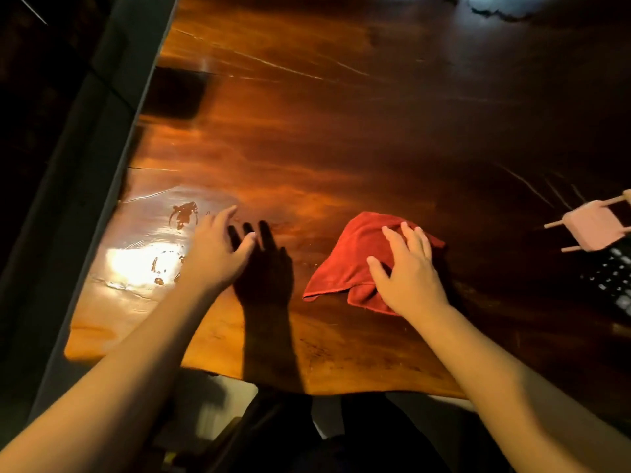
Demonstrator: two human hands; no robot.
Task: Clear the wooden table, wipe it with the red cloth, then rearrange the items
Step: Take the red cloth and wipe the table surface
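Observation:
The red cloth (348, 257) lies crumpled on the glossy wooden table (341, 131), near its front edge. My right hand (408, 271) rests palm down on the cloth's right part, fingers spread over it. My left hand (216, 249) hovers just above the bare wood to the left of the cloth, fingers apart and holding nothing; its dark shadow falls on the table beside it.
A small pink chair-like object with wooden legs (592, 225) sits at the right edge, above a black keypad device (614, 281). A wet, shiny patch (153, 247) lies left of my left hand. A dark frame (85, 165) borders the table's left side.

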